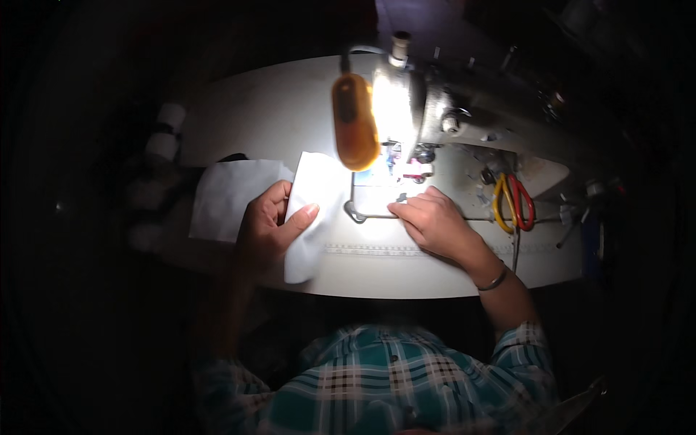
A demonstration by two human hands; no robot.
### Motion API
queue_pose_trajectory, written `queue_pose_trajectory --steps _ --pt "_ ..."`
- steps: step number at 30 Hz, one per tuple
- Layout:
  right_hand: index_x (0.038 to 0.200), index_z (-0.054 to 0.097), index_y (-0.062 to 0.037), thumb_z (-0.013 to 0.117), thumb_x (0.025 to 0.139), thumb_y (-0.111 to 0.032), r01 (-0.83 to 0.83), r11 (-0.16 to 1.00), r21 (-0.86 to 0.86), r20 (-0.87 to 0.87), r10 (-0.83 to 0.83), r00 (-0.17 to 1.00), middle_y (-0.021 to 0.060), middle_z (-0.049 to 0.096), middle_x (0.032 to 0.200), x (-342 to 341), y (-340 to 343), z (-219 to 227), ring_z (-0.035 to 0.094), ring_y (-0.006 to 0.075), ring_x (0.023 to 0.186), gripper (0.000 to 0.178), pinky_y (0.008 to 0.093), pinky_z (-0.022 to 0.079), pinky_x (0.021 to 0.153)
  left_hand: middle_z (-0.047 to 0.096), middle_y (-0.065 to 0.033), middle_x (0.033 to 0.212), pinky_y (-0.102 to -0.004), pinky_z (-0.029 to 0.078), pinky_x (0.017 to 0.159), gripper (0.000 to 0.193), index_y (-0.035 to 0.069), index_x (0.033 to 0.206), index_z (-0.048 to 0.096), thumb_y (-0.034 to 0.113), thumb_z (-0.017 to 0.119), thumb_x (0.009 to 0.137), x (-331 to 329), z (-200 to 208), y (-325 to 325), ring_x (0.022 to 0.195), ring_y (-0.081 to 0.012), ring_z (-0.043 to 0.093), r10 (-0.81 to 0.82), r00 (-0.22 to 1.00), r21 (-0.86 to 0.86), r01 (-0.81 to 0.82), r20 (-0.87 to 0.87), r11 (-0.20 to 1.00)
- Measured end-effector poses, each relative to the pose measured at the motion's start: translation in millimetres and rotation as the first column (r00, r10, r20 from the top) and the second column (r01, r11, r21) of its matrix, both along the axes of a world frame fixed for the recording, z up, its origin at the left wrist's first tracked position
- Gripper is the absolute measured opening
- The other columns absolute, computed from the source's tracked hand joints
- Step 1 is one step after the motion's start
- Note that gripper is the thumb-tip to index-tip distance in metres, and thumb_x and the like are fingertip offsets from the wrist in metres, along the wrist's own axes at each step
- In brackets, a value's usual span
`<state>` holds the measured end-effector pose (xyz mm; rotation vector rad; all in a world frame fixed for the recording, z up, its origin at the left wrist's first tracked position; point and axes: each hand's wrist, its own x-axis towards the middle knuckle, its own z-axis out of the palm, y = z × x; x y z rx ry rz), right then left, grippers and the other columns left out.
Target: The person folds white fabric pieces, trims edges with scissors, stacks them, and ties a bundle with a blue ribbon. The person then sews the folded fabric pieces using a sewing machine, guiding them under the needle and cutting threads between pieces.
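The left hand grips a folded white cloth, thumb across its front and fingers curled behind its left edge. The cloth lies on the pale bench, running from the bench's near edge up toward the needle area of the sewing machine; its upper end sits in the bright patch of lamplight. A second white cloth piece lies flat just left of that hand, partly under it and reaching over the bench's left side.

The right hand rests palm down on the bench to the right of the cloth, fingers loosely bent, fingertips at the metal plate just below the needle. It grasps nothing that can be made out; whether the fingertips pin a cloth edge is lost in the glare. A thin bangle circles that wrist.

An amber lamp head hangs over the bench beside the machine head, which glows white. Scissors with one yellow and one red handle lie on the bench right of the right hand, well apart from it. A measuring strip runs along the bench near its front edge. White spools stand at the dim left end. A plaid shirt fills the lower view
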<state>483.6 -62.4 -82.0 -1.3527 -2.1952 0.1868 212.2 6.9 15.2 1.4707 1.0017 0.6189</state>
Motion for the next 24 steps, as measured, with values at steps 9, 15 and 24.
queue_pose_trajectory --steps 9,15,24 --pt "0.099 0.069 -0.0055 0.061 0.079 -0.002 0.146 0.986 0.085 -0.011 -0.146 0.989 0.0071 0.059 0.071 4.5 4.1 -8.6 0.06 0.024 0.072 0.022 0.0361 0.044 0.077 0.059 -0.0129 0.095 -0.0342 0.048 0.073 0.024 0.0 0.108 0.061 0.007 0.067 0.086 42.6 -67.1 4.6 0.084 -0.027 0.06 0.115 0.896 0.712 0.258 -0.429 0.653" --pt "0.103 0.074 -0.016 0.066 0.081 -0.007 0.048 0.996 0.07 0.056 -0.052 0.997 0.0012 0.055 0.073 8.8 5.1 0.0 0.057 0.0169 0.075 0.025 0.0321 0.041 0.078 0.059 -0.0103 0.089 -0.0355 0.049 0.067 0.018 0.002 0.096 0.065 0.008 0.074 0.081 79.7 -91.4 32.5 0.076 -0.0264 0.061 -0.051 0.911 0.654 0.333 -0.41 0.679" --pt "0.096 0.076 -0.017 0.066 0.082 -0.009 0.007 0.998 0.064 0.079 -0.012 0.997 -0.0006 0.054 0.072 8.0 3.3 0.4 0.054 0.0137 0.071 0.019 0.03 0.036 0.079 0.064 -0.0055 0.084 -0.0328 0.046 0.071 0.008 0.006 0.084 0.073 0.011 0.076 0.078 72.5 -91.5 38.9 0.076 -0.0217 0.06 -0.047 0.933 0.798 0.33 -0.356 0.504"
